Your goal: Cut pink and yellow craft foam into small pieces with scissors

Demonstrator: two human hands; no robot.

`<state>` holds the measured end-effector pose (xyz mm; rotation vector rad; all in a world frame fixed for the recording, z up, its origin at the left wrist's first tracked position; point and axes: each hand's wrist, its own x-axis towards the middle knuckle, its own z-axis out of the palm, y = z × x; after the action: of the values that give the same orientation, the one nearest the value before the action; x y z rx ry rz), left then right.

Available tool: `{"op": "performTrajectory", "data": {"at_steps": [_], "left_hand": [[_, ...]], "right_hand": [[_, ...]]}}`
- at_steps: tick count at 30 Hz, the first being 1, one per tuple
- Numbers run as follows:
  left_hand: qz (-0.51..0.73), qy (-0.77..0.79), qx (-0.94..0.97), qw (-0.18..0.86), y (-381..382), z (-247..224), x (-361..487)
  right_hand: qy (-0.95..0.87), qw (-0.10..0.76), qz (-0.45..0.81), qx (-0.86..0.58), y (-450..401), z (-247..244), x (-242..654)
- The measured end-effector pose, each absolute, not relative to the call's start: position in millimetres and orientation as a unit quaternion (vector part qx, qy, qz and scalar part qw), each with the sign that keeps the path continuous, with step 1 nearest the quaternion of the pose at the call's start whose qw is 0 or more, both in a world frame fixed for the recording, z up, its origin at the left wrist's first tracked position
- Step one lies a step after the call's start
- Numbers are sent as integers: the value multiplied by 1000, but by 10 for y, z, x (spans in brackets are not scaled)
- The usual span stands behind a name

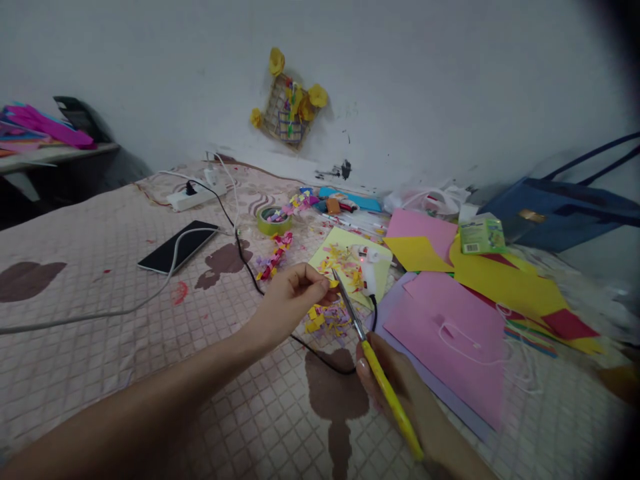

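Near the middle of the head view, my left hand [296, 297] pinches a small yellow paper piece [333, 284] between thumb and fingers. To its right, my right hand [393, 377] is closed around a long yellow-handled tool with metal blades [384, 387], which looks like scissors. Its metal tip points up and lies close beside the yellow piece. Below the fingertips is a pile of yellow and purple paper bits [327, 320]. Just beyond, a white glue gun [369, 270] with a small red light rests on a pale yellow sheet [333, 241] scattered with bits.
Pink sheets [450, 333] and yellow sheets [500, 283] lie right. A phone [179, 248], white power strip [197, 197] and cables are left. A green tape roll [273, 221] sits behind my left hand. A blue bag [575, 207] stands far right, near a green box [481, 235].
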<state>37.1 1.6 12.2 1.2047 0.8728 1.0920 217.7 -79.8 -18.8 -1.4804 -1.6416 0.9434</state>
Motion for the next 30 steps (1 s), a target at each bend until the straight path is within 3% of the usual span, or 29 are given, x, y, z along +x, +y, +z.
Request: {"op": "performTrajectory", "data": {"at_steps": [23,26,30], "left_hand": [[472,366,536,596,95,152,292],[476,377,557,567,208,171,204],[462,399,578,542,358,157,102]], "right_hand": [[-602,361,396,-592,-801,-225,2246],[-632,316,347,-617,-741,-154,2399],[-673,176,150,-703,-691,-143,2699]]}}
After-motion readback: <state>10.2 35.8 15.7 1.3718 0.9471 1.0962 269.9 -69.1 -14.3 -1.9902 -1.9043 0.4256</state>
